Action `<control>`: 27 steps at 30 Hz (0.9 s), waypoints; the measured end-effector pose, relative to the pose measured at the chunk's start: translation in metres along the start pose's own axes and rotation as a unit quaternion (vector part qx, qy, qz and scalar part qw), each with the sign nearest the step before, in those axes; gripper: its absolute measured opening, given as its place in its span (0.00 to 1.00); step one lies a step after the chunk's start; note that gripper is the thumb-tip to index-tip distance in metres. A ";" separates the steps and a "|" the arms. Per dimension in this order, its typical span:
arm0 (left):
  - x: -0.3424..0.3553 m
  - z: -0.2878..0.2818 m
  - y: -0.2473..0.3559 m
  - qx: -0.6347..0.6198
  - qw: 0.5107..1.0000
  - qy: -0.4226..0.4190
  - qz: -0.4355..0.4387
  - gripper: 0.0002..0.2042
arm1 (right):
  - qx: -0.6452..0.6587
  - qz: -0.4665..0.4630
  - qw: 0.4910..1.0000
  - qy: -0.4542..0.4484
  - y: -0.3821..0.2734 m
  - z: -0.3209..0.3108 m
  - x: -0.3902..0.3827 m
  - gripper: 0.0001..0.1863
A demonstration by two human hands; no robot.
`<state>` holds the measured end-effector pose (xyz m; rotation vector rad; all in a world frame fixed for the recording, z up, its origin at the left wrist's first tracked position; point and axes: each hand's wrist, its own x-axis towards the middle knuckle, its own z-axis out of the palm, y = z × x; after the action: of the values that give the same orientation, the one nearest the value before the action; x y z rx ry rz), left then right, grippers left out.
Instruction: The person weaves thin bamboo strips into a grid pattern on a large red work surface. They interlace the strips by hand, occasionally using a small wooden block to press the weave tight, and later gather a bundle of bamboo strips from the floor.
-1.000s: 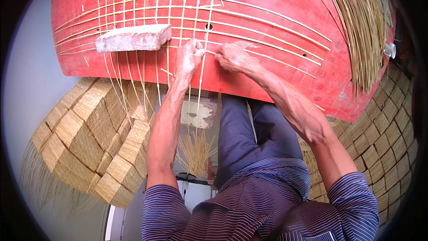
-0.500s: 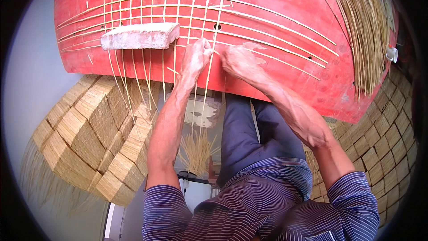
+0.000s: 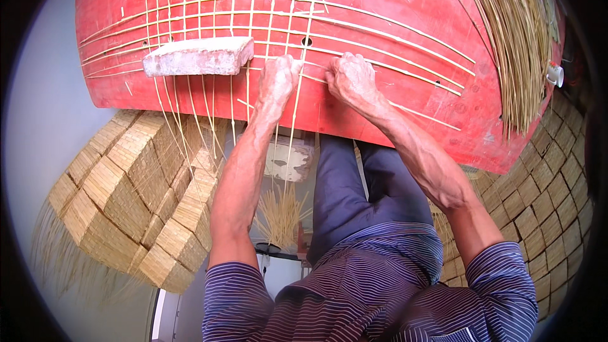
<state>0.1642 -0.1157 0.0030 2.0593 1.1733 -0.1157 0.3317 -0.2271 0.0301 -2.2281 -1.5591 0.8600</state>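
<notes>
Over a red board (image 3: 430, 19), pale reed strips cross in an open lattice. My left hand (image 3: 278, 81) is closed at the near side of the lattice, beside a lengthwise strip (image 3: 296, 101). My right hand (image 3: 352, 79) makes a closed grip a short way to the right. The nearest crosswise reed strip (image 3: 421, 114) passes through my right hand, and a short piece of it shows between both hands. The fingertips of both hands are turned away, so the exact grip is hidden. A whitish-pink brick (image 3: 197, 57) lies on the strips left of my left hand.
A thick bundle of long reeds (image 3: 506, 44) lies along the board's right side, near a white cup (image 3: 555, 76). Stacked woven straw blocks (image 3: 126, 177) stand below left, and more woven matting (image 3: 544, 215) is at right. Cut reeds (image 3: 282, 215) stand upright below the board.
My right hand has moved to the right, away from my left hand. The right end of the nearest crosswise strip has swung toward me. My left hand stays in nearly the same place.
</notes>
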 end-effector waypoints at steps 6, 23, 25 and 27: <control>-0.002 -0.004 0.007 0.006 1.000 0.006 -0.010 0.19 | 0.066 0.088 0.986 -0.126 -0.015 -0.010 0.033 0.13; 0.001 -0.006 0.003 -0.004 0.998 -0.036 -0.043 0.14 | 0.139 0.133 0.964 -0.183 -0.041 0.001 0.056 0.16; -0.001 -0.004 0.000 -0.040 0.996 -0.042 -0.068 0.15 | 0.132 0.109 0.972 -0.163 -0.034 0.006 0.054 0.14; -0.003 -0.005 0.003 -0.070 0.992 -0.045 -0.091 0.17 | 0.118 0.084 0.976 -0.162 -0.022 -0.001 0.048 0.11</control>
<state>0.1633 -0.1151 0.0093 1.8046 1.2748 -0.2047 0.3268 -0.1741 0.0279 -2.1469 -1.3191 1.4389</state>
